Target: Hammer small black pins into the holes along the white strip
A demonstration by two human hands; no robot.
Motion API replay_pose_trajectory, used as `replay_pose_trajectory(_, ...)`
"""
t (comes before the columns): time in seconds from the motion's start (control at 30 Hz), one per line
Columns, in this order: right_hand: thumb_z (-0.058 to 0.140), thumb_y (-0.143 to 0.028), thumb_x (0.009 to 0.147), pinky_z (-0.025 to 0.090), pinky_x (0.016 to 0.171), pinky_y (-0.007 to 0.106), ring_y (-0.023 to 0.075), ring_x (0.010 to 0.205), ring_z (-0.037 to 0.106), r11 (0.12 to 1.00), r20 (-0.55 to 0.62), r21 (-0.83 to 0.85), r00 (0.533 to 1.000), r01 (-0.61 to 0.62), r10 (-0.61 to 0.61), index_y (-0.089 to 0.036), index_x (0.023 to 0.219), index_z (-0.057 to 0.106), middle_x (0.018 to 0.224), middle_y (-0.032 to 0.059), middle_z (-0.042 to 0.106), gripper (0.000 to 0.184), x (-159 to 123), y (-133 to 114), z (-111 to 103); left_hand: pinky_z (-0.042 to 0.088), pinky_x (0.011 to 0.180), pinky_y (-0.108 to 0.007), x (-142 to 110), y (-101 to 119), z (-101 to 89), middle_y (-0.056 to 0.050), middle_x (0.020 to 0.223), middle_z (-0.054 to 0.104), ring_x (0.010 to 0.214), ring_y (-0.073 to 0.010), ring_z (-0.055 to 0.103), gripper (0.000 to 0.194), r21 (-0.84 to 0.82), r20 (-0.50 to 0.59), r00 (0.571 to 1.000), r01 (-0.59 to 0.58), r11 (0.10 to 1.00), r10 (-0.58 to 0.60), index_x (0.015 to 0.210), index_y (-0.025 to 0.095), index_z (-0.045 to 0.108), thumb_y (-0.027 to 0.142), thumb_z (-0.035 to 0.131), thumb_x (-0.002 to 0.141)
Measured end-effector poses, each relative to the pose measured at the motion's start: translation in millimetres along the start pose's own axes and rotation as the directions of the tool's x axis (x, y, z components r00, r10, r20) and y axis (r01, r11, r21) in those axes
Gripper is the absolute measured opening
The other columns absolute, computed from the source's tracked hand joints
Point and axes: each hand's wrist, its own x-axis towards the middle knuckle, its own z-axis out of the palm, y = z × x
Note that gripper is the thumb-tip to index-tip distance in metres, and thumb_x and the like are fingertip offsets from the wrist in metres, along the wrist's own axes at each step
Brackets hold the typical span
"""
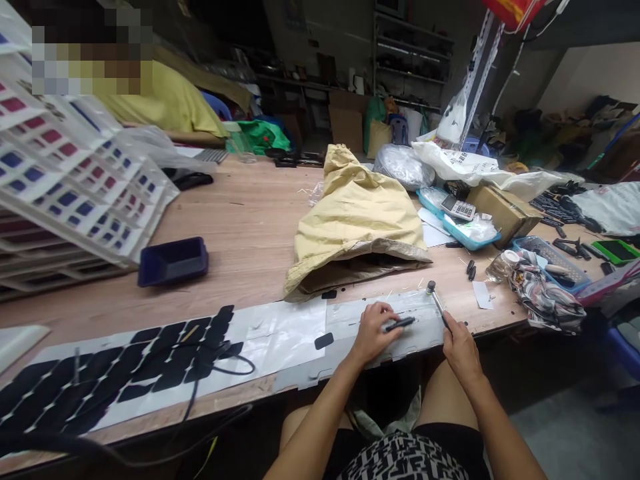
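My left hand [374, 331] rests over a grey board [345, 333] at the table's front edge. Its fingers are closed on a short black stick-like piece [403, 323], which points right; its exact kind is unclear. A small hammer [439, 307] is in my right hand [461, 352], gripped by its dark handle, with the head over the board's right end. Left of my left hand lies a black rounded patch [324, 341]. Beyond the hands a tan sack [360, 213] lies with its dark mouth facing me.
Black rounded pieces in rows [170, 353] cover a white sheet at left, crossed by a cable [196, 387]. A dark blue tray [173, 262] and stacked white crates [95, 180] stand behind. At right are a cardboard box [505, 212], a calculator [459, 207] and a blue basket [550, 257]. A person in yellow sits beyond.
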Motion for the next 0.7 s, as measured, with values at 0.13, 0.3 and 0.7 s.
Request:
replay_pose_trajectory(0.13, 0.044, -0.018, 0.095, 0.049, 0.076, 0.026, 0.0192, 0.087, 0.063, 0.999, -0.009, -0.024, 1.000, 0.029, -0.029, -0.023, 0.142, 0.054, 0.099, 0.0073, 0.063, 0.048, -0.8, -0.5, 3.7, 0.040, 0.102, -0.046, -66.4, 16.5, 3.5, -0.008, 0.126, 0.058, 0.119, -0.0286, 0.050, 0.016, 0.114, 0.010, 0.986, -0.168, 0.979, 0.168, 0.094, 0.024, 0.070, 0.023, 0.071, 0.078)
replay_pose_trajectory(0.3, 0.044, -0.018, 0.096, 0.048, 0.070, 0.026, 0.0187, 0.082, 0.063, 0.996, 0.004, -0.087, 1.000, 0.028, -0.028, -0.023, 0.143, 0.053, 0.098, 0.0068, 0.061, 0.048, -0.9, -3.2, 3.9, 0.040, 0.105, -0.051, -103.9, 25.6, 11.2, -0.010, 0.137, 0.053, 0.126, -0.0340, 0.047, 0.032, 0.254, 0.044, 0.984, -0.179, 0.950, 0.174, 0.103, 0.026, 0.069, 0.023, 0.076, 0.072)
replay_pose_trajectory(0.7, 0.043, -0.017, 0.096, 0.047, 0.061, 0.024, 0.0171, 0.073, 0.063, 0.985, -0.013, -0.157, 0.998, 0.067, -0.069, -0.024, 0.142, 0.053, 0.096, 0.0060, 0.060, 0.048, -1.5, -2.8, 6.4, 0.051, 0.084, -0.045, 102.9, -62.9, -61.3, -0.018, 0.102, 0.071, 0.100, -0.0340, 0.065, 0.036, 0.140, -0.381, 0.709, 0.679, 0.721, -0.594, 0.109, 0.016, 0.070, 0.041, 0.053, 0.090)
